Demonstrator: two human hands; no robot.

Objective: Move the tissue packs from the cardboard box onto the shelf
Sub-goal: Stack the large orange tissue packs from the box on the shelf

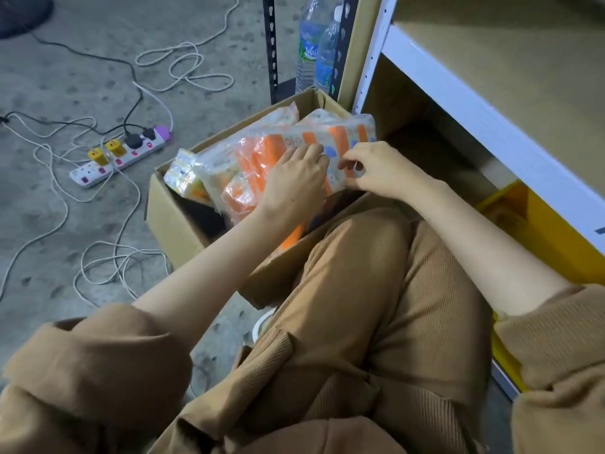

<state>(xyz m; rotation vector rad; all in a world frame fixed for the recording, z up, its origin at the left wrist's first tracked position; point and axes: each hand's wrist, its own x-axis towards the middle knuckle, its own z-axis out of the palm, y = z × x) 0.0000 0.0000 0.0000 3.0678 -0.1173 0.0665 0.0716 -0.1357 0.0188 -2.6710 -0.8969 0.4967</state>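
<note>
At the centre of the frame both hands are on 1 large orange-and-white tissue pack (288, 158) that lies tilted across the top of the open cardboard box (173, 221). The left hand (294, 185) lies fairly flat on its near lower side, fingers curled over the wrapper, while the right hand (376, 168) pinches the film at the pack's right end with bent fingers; whether either has a firm hold yet I cannot tell. To lift it well, I would judge it best to get both palms under or around the bulk, not just the loose plastic, which looks slippery and may stretch or tear, then raise it clear of the box rim before swinging right. A smaller yellow pack (186, 181) sits in the box at the left, partly under the big one, and could be dragged along. The shelf (491, 126), with white rails and brown boards, fills the upper right of the frame; its lower bay just beside the box looks open. The person's raised knee (366, 257) touches the box's near side and narrows the path. 2 water bottles (314, 44) stand at top centre, and a power strip (121, 155) with trailing cables (183, 63) lies on the floor at left, well apart.
</note>
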